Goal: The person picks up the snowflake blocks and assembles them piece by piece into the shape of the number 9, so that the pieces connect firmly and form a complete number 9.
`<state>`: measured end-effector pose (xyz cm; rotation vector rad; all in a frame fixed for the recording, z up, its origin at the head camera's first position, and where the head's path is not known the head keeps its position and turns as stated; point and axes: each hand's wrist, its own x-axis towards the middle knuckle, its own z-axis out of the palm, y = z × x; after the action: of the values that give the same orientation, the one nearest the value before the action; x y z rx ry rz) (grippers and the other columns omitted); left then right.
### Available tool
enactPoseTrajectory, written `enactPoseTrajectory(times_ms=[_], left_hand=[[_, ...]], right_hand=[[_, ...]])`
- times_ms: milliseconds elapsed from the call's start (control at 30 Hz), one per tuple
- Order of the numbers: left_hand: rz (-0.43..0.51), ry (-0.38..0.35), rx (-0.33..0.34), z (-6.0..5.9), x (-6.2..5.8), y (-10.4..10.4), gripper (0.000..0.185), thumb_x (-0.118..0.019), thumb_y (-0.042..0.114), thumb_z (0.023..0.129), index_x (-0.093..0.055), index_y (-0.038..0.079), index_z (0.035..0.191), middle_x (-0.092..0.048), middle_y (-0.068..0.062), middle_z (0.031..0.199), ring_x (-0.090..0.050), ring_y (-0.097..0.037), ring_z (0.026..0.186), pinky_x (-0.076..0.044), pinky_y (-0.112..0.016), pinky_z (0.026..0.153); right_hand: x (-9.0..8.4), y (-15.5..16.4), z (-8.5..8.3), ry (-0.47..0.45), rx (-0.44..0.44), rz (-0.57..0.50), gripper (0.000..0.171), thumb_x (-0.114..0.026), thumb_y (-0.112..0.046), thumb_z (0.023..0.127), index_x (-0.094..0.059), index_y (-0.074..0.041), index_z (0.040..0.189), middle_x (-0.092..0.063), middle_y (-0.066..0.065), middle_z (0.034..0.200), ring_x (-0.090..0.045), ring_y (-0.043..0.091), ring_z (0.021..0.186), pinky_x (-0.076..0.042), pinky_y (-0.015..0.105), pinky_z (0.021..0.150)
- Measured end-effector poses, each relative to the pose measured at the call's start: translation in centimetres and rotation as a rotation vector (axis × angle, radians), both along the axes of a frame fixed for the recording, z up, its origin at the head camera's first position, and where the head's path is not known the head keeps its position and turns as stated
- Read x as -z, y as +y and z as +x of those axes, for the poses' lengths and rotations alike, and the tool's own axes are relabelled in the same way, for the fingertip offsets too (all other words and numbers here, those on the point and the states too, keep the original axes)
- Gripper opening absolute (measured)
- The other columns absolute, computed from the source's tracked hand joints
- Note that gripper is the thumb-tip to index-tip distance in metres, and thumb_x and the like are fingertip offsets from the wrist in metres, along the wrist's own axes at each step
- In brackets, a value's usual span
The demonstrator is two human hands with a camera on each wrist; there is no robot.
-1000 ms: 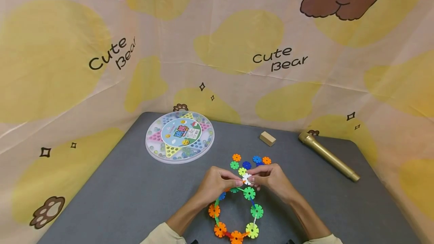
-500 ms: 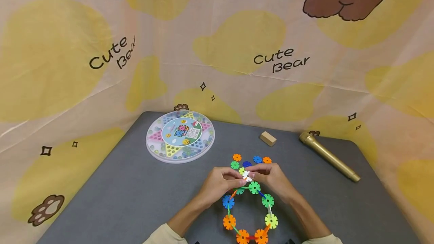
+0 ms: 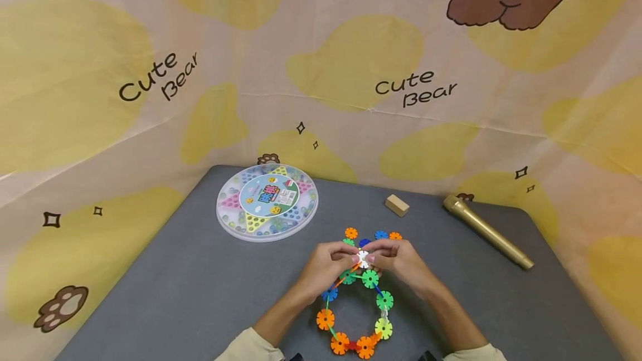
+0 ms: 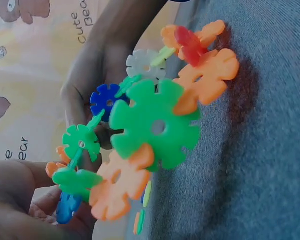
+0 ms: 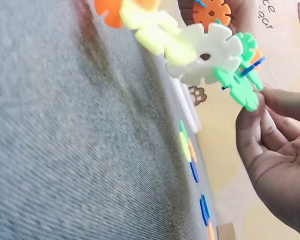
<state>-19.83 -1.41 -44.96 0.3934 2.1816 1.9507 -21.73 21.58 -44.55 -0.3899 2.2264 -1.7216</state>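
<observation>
Evidently a ring of snowflake discs [image 3: 353, 308] was held above the grey table [image 3: 190, 288], its far end at the hands and its near end hanging toward the person; at the top of it a white disc [image 3: 363, 258] was pinched between the fingertips of the left hand [image 3: 326, 269] and the right hand [image 3: 401, 263], each hand curled on the ring beside that joint. Only thin slots were seen to link the green, blue, orange and yellow pieces, so a risk was judged likely: if the white disc were pressed in crooked, a neighbouring joint could be sprung and the chain could be split open. Because the ring was supported at one end only, its lower orange discs [image 3: 351, 344] could be dragged on the cloth and a link twisted loose. Loose discs [image 3: 373, 235] lay just beyond the knuckles and could be scattered by a slipped push. Farther off, a round marble game box [image 3: 266, 201], a wooden block [image 3: 397, 205] and a gold microphone [image 3: 486, 231] were left well apart from the hands.
</observation>
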Motion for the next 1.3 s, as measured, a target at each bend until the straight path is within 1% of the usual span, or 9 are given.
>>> enactPoseTrajectory(times_ms=[133, 400, 500, 633, 733, 867, 1000, 1133, 1300], left_hand=[[0.008, -0.002, -0.006, 0.0, -0.1, -0.2, 0.023, -0.072, 0.018, 0.102, -0.079, 0.004, 0.118, -0.079, -0.01, 0.111, -0.075, -0.017, 0.096, -0.058, -0.024, 0.08], [0.017, -0.018, -0.008, -0.3, 0.0, -0.6, 0.024, -0.072, 0.015, 0.101, -0.078, 0.002, 0.12, -0.08, -0.011, 0.105, -0.076, -0.019, 0.092, -0.058, -0.023, 0.078], [0.015, -0.022, -0.007, -0.3, 0.0, -0.7, 0.024, -0.072, 0.015, 0.101, -0.078, 0.001, 0.12, -0.08, -0.011, 0.105, -0.076, -0.018, 0.092, -0.058, -0.024, 0.079], [0.005, -0.018, -0.004, -0.4, 0.0, -0.7, 0.024, -0.072, 0.018, 0.101, -0.078, 0.003, 0.118, -0.08, -0.01, 0.109, -0.074, -0.014, 0.094, -0.057, -0.024, 0.079], [-0.001, -0.017, 0.001, -0.4, 0.1, -0.8, 0.023, -0.072, 0.019, 0.101, -0.079, 0.005, 0.117, -0.08, -0.009, 0.11, -0.073, -0.013, 0.094, -0.056, -0.024, 0.078], [0.009, -0.015, 0.003, -0.5, 0.2, -0.7, 0.021, -0.072, 0.016, 0.1, -0.079, 0.004, 0.116, -0.08, -0.01, 0.108, -0.074, -0.012, 0.093, -0.056, -0.023, 0.078], [0.017, -0.015, 0.004, -0.6, 0.4, -0.7, 0.021, -0.072, 0.014, 0.1, -0.079, 0.003, 0.115, -0.08, -0.011, 0.106, -0.074, -0.012, 0.092, -0.056, -0.022, 0.078], [0.013, -0.013, 0.004, -0.6, 0.4, -0.7, 0.021, -0.073, 0.016, 0.1, -0.079, 0.003, 0.116, -0.08, -0.01, 0.106, -0.073, -0.011, 0.091, -0.056, -0.022, 0.078], [0.016, -0.017, 0.002, -0.6, 0.4, -0.7, 0.022, -0.073, 0.016, 0.1, -0.079, 0.004, 0.116, -0.08, -0.01, 0.106, -0.073, -0.012, 0.091, -0.055, -0.022, 0.077]], right_hand=[[0.0, 0.6, -0.6, 0.036, 0.005, 0.021, 0.031, -0.073, -0.017, 0.101, -0.073, 0.004, 0.124, -0.076, 0.01, 0.094, -0.068, 0.019, 0.078, -0.062, 0.037, 0.072], [0.4, 3.0, -2.4, 0.15, 0.174, 0.154, 0.029, -0.074, -0.006, 0.098, -0.072, 0.005, 0.125, -0.076, 0.015, 0.102, -0.072, 0.03, 0.087, -0.063, 0.038, 0.071], [0.7, 3.7, -3.3, 0.178, 0.2, 0.202, 0.031, -0.074, -0.002, 0.097, -0.07, 0.007, 0.126, -0.075, 0.018, 0.105, -0.073, 0.029, 0.087, -0.063, 0.037, 0.07], [1.1, 4.4, -4.3, 0.219, 0.206, 0.291, 0.034, -0.075, 0.002, 0.094, -0.07, 0.007, 0.127, -0.075, 0.022, 0.11, -0.071, 0.022, 0.088, -0.061, 0.03, 0.069], [1.4, 4.8, -5.0, 0.244, 0.218, 0.368, 0.033, -0.076, 0.002, 0.093, -0.072, 0.005, 0.125, -0.075, 0.02, 0.111, -0.07, 0.021, 0.09, -0.059, 0.026, 0.07], [1.5, 5.0, -5.6, 0.275, 0.221, 0.47, 0.031, -0.077, -0.002, 0.093, -0.073, 0.005, 0.123, -0.077, 0.016, 0.108, -0.069, 0.024, 0.092, -0.058, 0.028, 0.073], [1.7, 5.3, -6.1, 0.319, 0.202, 0.568, 0.03, -0.081, -0.007, 0.092, -0.075, 0.004, 0.118, -0.076, 0.011, 0.1, -0.067, 0.022, 0.089, -0.055, 0.032, 0.076], [2.0, 5.6, -6.5, 0.352, 0.185, 0.605, 0.026, -0.083, -0.008, 0.089, -0.078, 0.004, 0.111, -0.073, 0.008, 0.09, -0.062, 0.019, 0.083, -0.051, 0.032, 0.073], [2.3, 5.7, -6.7, 0.338, 0.184, 0.61, 0.018, -0.084, -0.009, 0.089, -0.081, 0.0, 0.105, -0.073, 0.003, 0.087, -0.061, 0.015, 0.08, -0.049, 0.033, 0.072]])
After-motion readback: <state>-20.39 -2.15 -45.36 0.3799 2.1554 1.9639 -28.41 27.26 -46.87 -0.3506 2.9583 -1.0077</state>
